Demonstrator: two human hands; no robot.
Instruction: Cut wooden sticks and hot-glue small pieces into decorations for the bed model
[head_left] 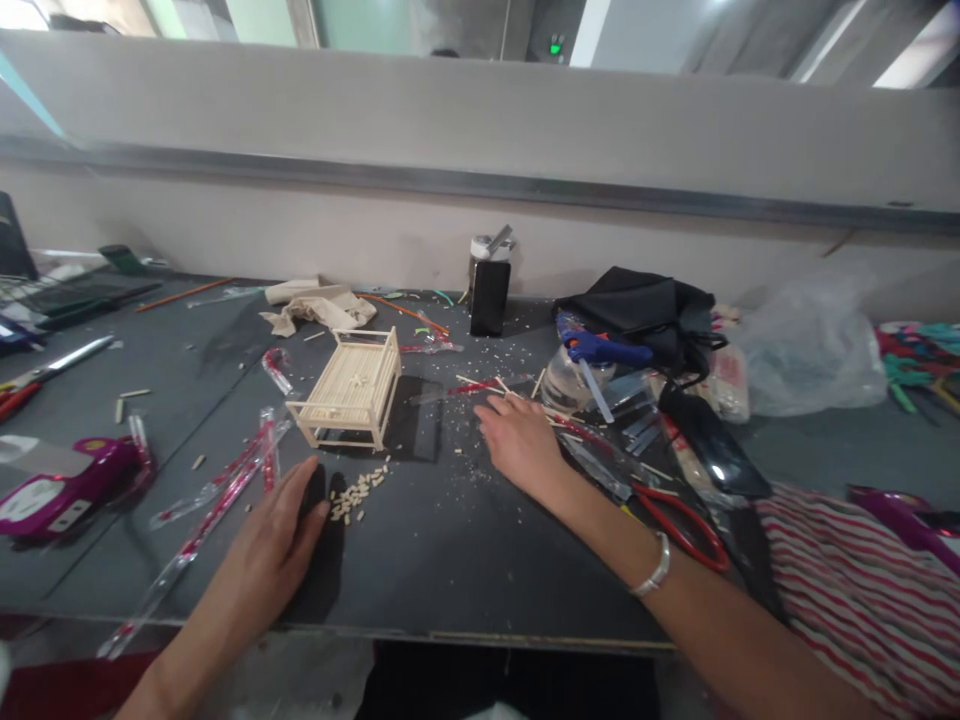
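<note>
A small bed-like model of pale wooden sticks (346,385) stands upright left of centre on the dark table. In front of it lies a loose pile of short cut stick pieces (358,497). My left hand (274,525) rests on its edge beside that pile, fingers stretched and apart from the thumb, holding nothing. Farther right, my right hand (525,445) lies palm down, its fingers loosely spread at some thin wooden sticks (541,382). Its fingertips reach the sticks, but I see nothing gripped. Red-handled scissors (686,530) lie beside my right forearm.
A dark phone (490,298) leans against a jar at the back. Right of it are a blue glue gun (611,350), a black bag (637,300) and a clear plastic bag (810,340). Red-and-clear wrappers (217,505) and a purple device (71,490) lie left.
</note>
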